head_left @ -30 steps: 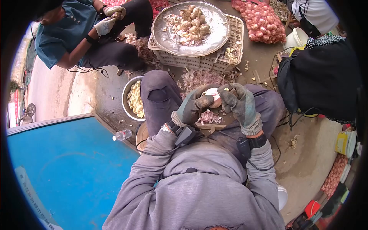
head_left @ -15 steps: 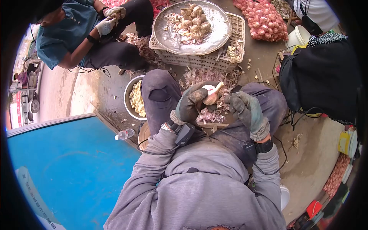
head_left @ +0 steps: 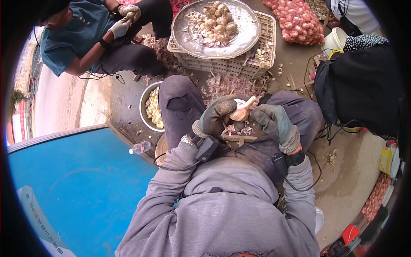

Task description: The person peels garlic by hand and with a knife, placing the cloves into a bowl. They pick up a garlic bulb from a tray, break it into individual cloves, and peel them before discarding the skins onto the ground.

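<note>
A garlic bulb (head_left: 241, 113) with a pale stem pointing up and right is held in my left hand (head_left: 215, 116), which wears a dark, dirty work glove. My gloved right hand (head_left: 276, 125) has its fingers curled together close against the bulb's right side. Whether its fingertips touch the bulb or pinch a piece of skin, I cannot make out. Garlic skins (head_left: 233, 88) lie heaped on the ground beyond my hands, between my knees. Left of my knee stands a bowl (head_left: 143, 112) of peeled cloves (head_left: 153, 109).
Ahead, a round metal tray (head_left: 182, 36) of garlic bulbs (head_left: 220, 21) rests on a plastic crate (head_left: 201, 65). A co-worker (head_left: 81, 38) in gloves sits at upper left. Red net sacks (head_left: 295, 21), a black cloth-covered thing (head_left: 359, 85), a blue panel (head_left: 81, 171) and a bottle (head_left: 141, 147) surround me.
My right hand has come left and nearer to the garlic bulb, closing the gap between them. The bulb in my left hand has shifted slightly right and down in the view.
</note>
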The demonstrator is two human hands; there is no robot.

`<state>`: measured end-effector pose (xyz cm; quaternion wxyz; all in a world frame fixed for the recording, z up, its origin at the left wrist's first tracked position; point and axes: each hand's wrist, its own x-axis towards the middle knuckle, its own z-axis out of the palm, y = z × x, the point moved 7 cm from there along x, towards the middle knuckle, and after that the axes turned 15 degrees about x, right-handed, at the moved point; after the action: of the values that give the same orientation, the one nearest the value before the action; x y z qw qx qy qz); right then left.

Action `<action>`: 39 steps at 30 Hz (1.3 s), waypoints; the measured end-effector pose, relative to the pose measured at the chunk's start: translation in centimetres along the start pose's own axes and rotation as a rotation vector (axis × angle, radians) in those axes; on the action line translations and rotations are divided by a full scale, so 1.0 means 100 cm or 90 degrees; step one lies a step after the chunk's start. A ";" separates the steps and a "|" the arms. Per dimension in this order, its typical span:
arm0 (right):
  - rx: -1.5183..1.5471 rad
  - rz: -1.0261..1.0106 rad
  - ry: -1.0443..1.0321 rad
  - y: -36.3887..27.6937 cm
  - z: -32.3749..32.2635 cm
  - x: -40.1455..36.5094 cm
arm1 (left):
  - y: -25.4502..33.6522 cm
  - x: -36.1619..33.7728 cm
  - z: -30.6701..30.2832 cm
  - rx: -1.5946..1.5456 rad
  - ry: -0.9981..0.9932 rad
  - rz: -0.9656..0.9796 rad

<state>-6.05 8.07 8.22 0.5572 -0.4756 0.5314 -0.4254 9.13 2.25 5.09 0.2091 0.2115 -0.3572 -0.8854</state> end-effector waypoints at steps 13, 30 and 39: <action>-0.051 -0.061 0.010 -0.024 0.013 0.005 | 0.000 -0.001 0.003 -0.021 -0.121 -0.040; -0.276 -0.086 0.012 -0.002 0.031 -0.003 | 0.025 -0.001 -0.011 0.058 0.100 0.139; -0.004 0.056 0.049 0.000 -0.002 -0.008 | 0.018 0.004 -0.014 -0.050 0.086 0.144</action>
<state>-6.29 8.89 8.37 0.5531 -0.4369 0.5742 -0.4164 9.97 0.06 5.40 0.3392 0.2207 -0.3289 -0.8532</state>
